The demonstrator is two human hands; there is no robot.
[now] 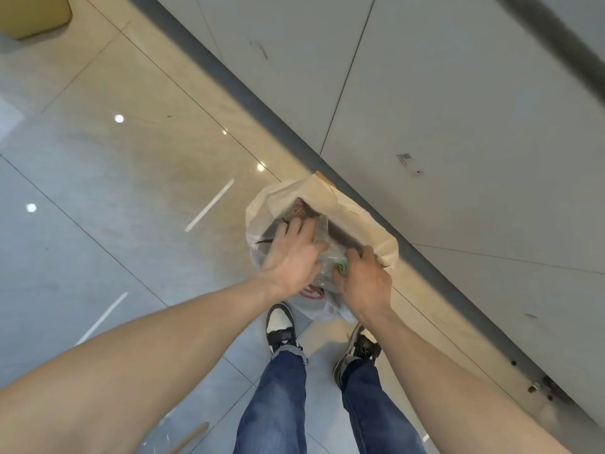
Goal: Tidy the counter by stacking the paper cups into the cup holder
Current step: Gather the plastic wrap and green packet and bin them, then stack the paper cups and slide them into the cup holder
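Observation:
I look down at a bin lined with a white plastic bag [357,208] on the floor against the cabinet front. Both hands reach into its mouth. My left hand [291,253] lies flat with fingers spread on crumpled clear plastic wrap [327,257] inside the bag. My right hand [363,280] is curled on the same clear plastic, near a green scrap. No paper cups and no cup holder are in view.
Grey cabinet doors [458,126] with a dark kick strip [248,96] run diagonally on the right. Glossy floor tiles [114,191] spread to the left. My shoes [281,326] and jeans stand just below the bin. A cardboard box [32,14] sits at top left.

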